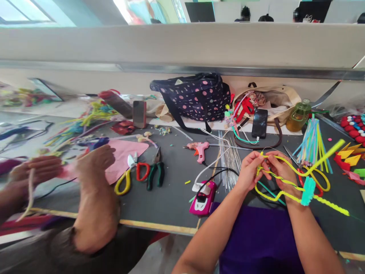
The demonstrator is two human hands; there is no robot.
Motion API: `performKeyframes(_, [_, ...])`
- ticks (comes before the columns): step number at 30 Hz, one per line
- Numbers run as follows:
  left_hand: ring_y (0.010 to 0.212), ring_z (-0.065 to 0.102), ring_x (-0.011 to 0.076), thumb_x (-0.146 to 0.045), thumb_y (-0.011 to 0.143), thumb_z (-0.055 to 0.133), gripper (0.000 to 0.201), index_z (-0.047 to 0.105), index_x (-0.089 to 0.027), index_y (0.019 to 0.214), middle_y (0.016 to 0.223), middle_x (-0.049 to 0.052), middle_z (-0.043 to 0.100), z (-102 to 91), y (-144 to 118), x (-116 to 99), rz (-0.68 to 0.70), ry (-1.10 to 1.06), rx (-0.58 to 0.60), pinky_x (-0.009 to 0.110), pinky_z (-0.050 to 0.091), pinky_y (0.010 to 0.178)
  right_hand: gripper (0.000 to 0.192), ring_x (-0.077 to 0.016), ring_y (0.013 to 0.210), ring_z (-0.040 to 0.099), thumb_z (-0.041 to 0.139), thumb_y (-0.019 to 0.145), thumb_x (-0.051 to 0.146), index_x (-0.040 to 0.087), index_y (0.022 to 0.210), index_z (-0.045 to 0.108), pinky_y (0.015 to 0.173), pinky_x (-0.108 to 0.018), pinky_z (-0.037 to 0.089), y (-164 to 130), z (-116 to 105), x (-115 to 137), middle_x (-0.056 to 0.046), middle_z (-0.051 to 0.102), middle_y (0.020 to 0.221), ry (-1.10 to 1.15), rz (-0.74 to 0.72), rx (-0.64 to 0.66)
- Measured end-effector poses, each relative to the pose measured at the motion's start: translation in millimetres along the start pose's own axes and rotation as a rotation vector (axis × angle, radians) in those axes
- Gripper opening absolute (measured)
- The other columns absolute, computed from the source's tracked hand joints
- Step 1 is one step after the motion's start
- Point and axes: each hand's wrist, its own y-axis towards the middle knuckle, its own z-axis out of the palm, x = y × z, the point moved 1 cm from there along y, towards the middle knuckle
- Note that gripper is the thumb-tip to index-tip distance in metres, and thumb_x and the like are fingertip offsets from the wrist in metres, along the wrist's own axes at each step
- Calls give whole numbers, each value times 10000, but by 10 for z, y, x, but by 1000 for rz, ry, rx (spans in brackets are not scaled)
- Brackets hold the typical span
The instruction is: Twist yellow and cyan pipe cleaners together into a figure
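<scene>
Fuzzy yellow pipe cleaners (288, 182), twisted and bent into a long shape, run between my two hands. My left hand (251, 169) pinches their looped end with closed fingers. Close beside it, my right hand (281, 171) is closed on the same pipe cleaners. A turquoise fuzzy piece (308, 191) is wrapped around the strands, near my right wrist. Two yellow ends stick out to the right, one upward and one downward. A thin wire arcs above my fingers. Scissors (316, 180) with red and yellow handles lie just right of my right hand, partly hidden.
Left of my arms are a magenta power strip (203, 199), a pink glue gun (199, 149), wires (229, 163) and pliers (156, 171). Behind stand bags (196, 99), a phone (259, 123) and an oil-coloured bottle (298, 116). Pastel pipe cleaners (313, 140) stand right. A co-worker's hands (95, 160) work at left.
</scene>
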Motion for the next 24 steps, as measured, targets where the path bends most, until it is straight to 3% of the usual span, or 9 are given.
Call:
performKeyframes(4, [435, 658, 195, -306, 737, 695, 281, 463, -168, 816, 596, 24, 667, 6, -1, 22, -14, -24, -18, 115, 173, 256, 233, -123, 577, 578, 800, 667, 376, 193, 748, 681, 505, -220, 478, 47, -28, -58, -6, 648, 676, -50, -53, -147])
performKeyframes(11, [471, 672, 188, -343, 728, 731, 300, 509, -143, 757, 662, 51, 683, 15, 9, 62, -8, -5, -77, 126, 190, 254, 258, -113, 554, 575, 816, 635, 382, 185, 742, 689, 512, -223, 465, 45, -9, -35, 1, 654, 641, 14, -43, -202])
performKeyframes(16, [453, 656, 162, -346, 733, 731, 282, 570, -119, 777, 656, 50, 676, 9, 10, 48, 0, 12, -104, 129, 200, 261, 232, -125, 636, 617, 809, 655, 361, 199, 785, 706, 580, -229, 497, 35, -10, -38, -10, 691, 730, 11, -36, -131])
performKeyframes(24, [413, 630, 144, -302, 755, 713, 225, 601, -110, 791, 609, 38, 660, 0, 4, 61, -28, -51, -41, 128, 208, 259, 230, -130, 598, 617, 769, 699, 387, 185, 772, 690, 515, -228, 494, 38, -5, -87, -18, 675, 710, -44, -77, -100])
